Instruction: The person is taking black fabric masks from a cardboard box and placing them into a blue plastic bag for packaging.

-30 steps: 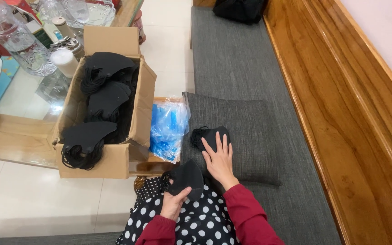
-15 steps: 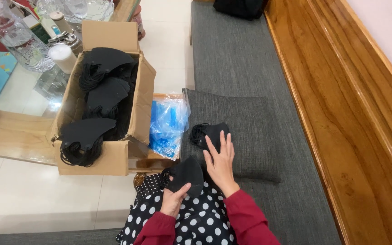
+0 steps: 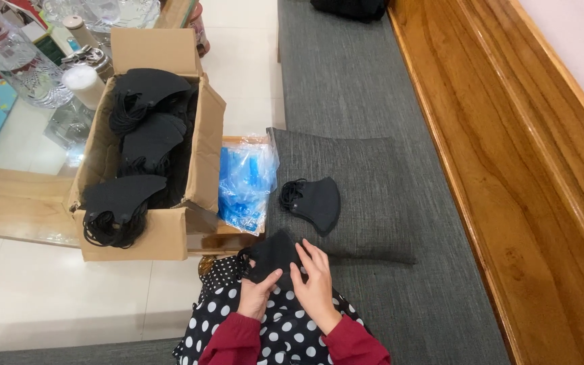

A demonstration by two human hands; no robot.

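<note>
Right now, seen from the head camera, both hands meet over a black face mask [image 3: 273, 253] on the person's lap, just at the near edge of the grey cushion [image 3: 366, 196]. The left hand [image 3: 259, 295] has its fingers curled round the mask's lower edge, thumb on top, pinching the fabric. The right hand [image 3: 315, 284] lies beside it with the fingers nearly straight and close together, fingertips pressing on the mask's right side rather than gripping it. It looks to me like the mask is being flattened or folded on the lap. I would judge that the next move calls for a firm pinch from the left hand, so the fabric does not slide on the polka-dot skirt [image 3: 278, 331], and a light lift from the right.

A second black mask [image 3: 313, 201] lies flat on the cushion, a little beyond the hands, ear loops bunched at its left end. Left of the cushion, touching its edge, sits a crumpled blue plastic bag [image 3: 246, 181]. Further left stands an open cardboard box [image 3: 163, 230] packed with stacks of the same black masks [image 3: 144, 135].

The cushion rests on a grey padded bench seat [image 3: 346, 74] with a polished wooden backrest [image 3: 522, 169] to its right. Beyond the box is a glass-topped wooden table [image 3: 15, 196] carrying glass jars [image 3: 8, 54], and the floor below is pale tile [image 3: 42, 297].
</note>
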